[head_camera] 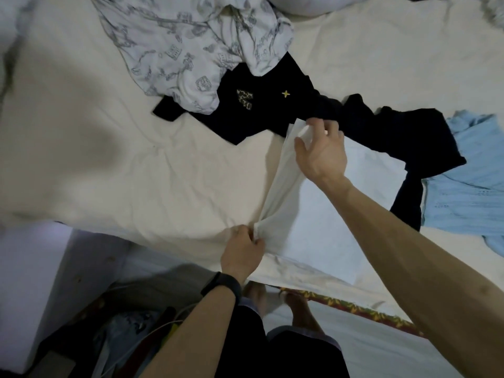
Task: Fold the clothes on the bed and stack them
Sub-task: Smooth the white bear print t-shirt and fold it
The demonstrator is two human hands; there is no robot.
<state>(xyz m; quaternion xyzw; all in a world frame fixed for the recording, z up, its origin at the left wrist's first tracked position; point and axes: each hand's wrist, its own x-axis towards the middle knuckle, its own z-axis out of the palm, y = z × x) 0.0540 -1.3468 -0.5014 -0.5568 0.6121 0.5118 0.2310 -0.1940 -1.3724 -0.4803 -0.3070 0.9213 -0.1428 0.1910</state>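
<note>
Our left hand (244, 248) pinched the near corner of the white garment (327, 227), which lay at five o'clock by the edge of the bed (136, 159). Our right hand (321, 151) was at its far corner toward one o'clock with fingers spread. We could not tell whether it gripped. If that end slipped, the fold could sag crooked, or drag the black T-shirt (245, 110) touching it.

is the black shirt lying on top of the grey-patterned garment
No, the grey-patterned garment drapes over the upper edge of the black shirt and covers part of it.
</note>
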